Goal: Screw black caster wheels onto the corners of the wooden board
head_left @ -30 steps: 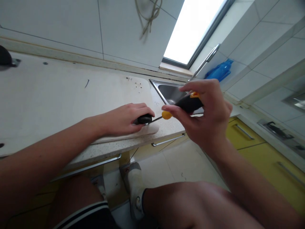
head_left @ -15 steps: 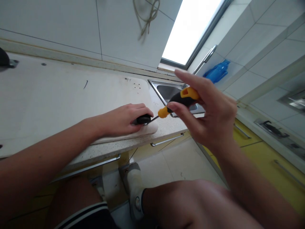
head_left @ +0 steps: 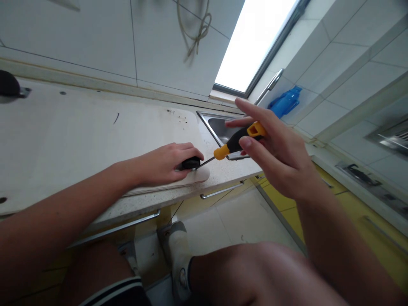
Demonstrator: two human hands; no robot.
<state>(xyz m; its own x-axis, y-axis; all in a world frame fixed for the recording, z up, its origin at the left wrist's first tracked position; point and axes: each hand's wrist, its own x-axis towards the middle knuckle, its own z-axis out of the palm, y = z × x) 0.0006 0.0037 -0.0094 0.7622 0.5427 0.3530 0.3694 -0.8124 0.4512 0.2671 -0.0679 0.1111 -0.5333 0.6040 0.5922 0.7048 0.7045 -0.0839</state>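
Note:
My left hand (head_left: 168, 161) grips a black caster wheel (head_left: 191, 162) at the near right corner of a white board (head_left: 79, 140). Between the thumb and fingers of my right hand (head_left: 280, 155) is a screwdriver (head_left: 236, 142) with a yellow and black handle. Its shaft slants down to the left, and the tip meets the base of the caster, where the fastener is too small to make out. The index finger is stretched out above the handle. Another black caster (head_left: 9, 83) stands at the far left of the board.
The board lies on a speckled counter (head_left: 219, 170) with metal-handled drawers below. A steel sink (head_left: 208, 123) and a faucet (head_left: 270, 80) are beyond its right end. A blue object (head_left: 285, 102) stands behind the sink. My knees are under the counter's front edge.
My right hand's fingers have shifted on the screwdriver handle, with the thumb moved back and more fingers stretched out. The left hand still holds the caster. The view has shifted slightly.

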